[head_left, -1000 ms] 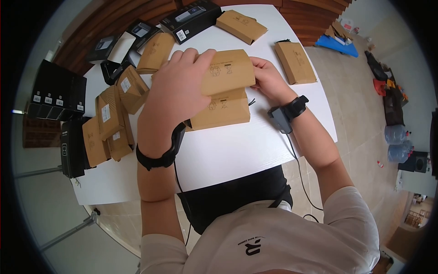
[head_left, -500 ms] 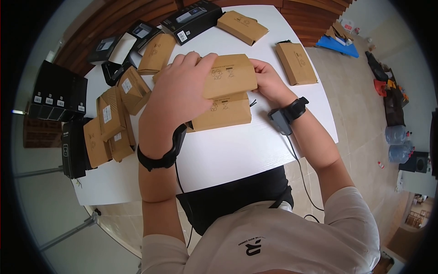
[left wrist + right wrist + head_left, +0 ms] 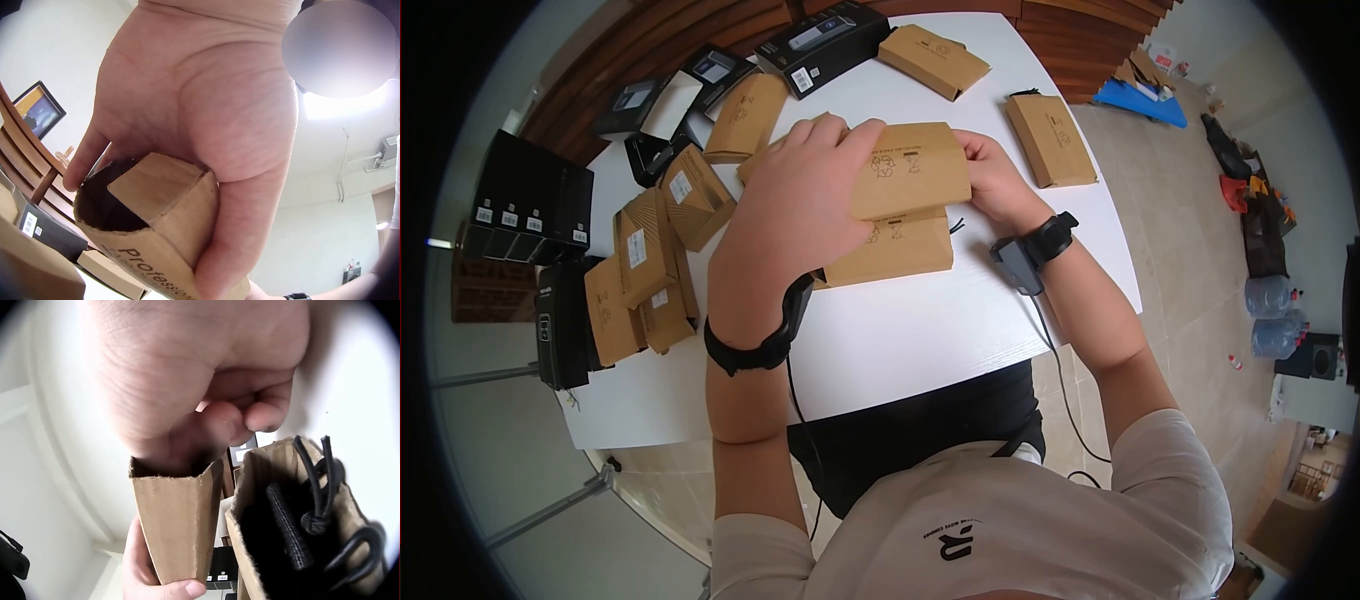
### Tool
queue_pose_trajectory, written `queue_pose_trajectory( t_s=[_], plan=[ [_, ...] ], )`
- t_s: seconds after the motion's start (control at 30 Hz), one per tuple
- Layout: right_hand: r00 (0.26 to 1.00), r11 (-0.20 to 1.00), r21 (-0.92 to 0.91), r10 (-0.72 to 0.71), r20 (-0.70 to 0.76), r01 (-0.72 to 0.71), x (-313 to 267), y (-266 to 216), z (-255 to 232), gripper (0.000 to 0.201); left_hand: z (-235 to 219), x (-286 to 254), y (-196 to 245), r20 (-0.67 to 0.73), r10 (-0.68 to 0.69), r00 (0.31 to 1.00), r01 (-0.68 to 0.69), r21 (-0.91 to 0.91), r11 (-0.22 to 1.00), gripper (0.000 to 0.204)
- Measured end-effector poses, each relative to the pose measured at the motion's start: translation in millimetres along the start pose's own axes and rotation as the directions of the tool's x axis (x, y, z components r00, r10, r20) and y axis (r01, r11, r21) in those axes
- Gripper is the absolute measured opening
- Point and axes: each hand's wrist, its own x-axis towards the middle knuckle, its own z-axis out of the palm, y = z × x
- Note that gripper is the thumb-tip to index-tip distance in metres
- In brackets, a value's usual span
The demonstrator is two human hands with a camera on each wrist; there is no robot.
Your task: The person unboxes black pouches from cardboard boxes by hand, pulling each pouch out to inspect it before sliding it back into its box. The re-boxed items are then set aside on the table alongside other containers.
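Observation:
My left hand (image 3: pixel 800 195) grips a brown cardboard box (image 3: pixel 915 172), thumb along its near side and fingers over the top. In the left wrist view the near end of this box (image 3: pixel 187 219) gapes, with a flap bent up. At its right end is my right hand (image 3: pixel 1000 180), fingers curled. The right wrist view shows fingertips (image 3: pixel 219 422) of that hand at the open mouth, partly inside. Just below, a second cardboard box (image 3: pixel 900 262) lies on the table; black cords (image 3: pixel 319 487) and dark fabric show in its open end.
More cardboard boxes lie at the left, such as one with a white label (image 3: pixel 637 248), and at the far right (image 3: pixel 1050 140). Black boxes (image 3: pixel 530 195) stand along the left edge, and a large black box (image 3: pixel 825 45) lies at the back of the white table (image 3: pixel 900 335).
The held cardboard box has shifted slightly right and toward me, covering a bit more of the lower box. Both hands keep nearly the same hold.

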Motion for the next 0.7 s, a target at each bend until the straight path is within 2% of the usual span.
queue_pose_trajectory(
  t_s=[0.07, 0.13, 0.27, 0.33, 0.5, 0.7],
  plan=[
    [1.0, 1.0, 0.011, -0.015, 0.022, 0.014, 0.5, -3.3, 2.7, 0.027, -1.8, 0.6, 0.2, 0.007, -0.007, 1.0, 0.007, -0.005, 1.0, 0.077],
    [0.998, 0.997, -0.045, -0.062, 0.001, 0.062, -2.0, -5.9, 6.3, 0.033, -3.0, 1.2, 0.2, 0.013, -0.014, 1.0, 0.014, -0.013, 1.0, 0.077],
    [0.997, 0.997, -0.029, -0.07, 0.038, 0.071, -5.1, -7.1, 5.2, 0.044, -8.7, -1.4, -3.6, 0.042, -0.043, 0.998, 0.047, -0.086, 0.995, 0.079],
    [0.995, 0.988, -0.138, -0.052, 0.082, 0.063, -8.4, -11.4, 7.2, 0.053, -11.9, -3.3, -7.7, 0.051, -0.044, 0.998, 0.05, -0.121, 0.991, 0.08],
    [0.986, 0.974, -0.183, -0.108, 0.123, 0.13, -10.0, -12.9, 13.9, 0.056, -17.1, -7.0, -10.6, 0.12, -0.072, 0.99, 0.09, -0.147, 0.985, 0.082],
    [0.984, 0.962, -0.23, -0.12, 0.128, 0.147, -10.8, -11.0, 15.2, 0.053, -16.6, -6.6, -7.2, 0.124, -0.072, 0.99, 0.087, -0.12, 0.989, 0.078]
  ],
)
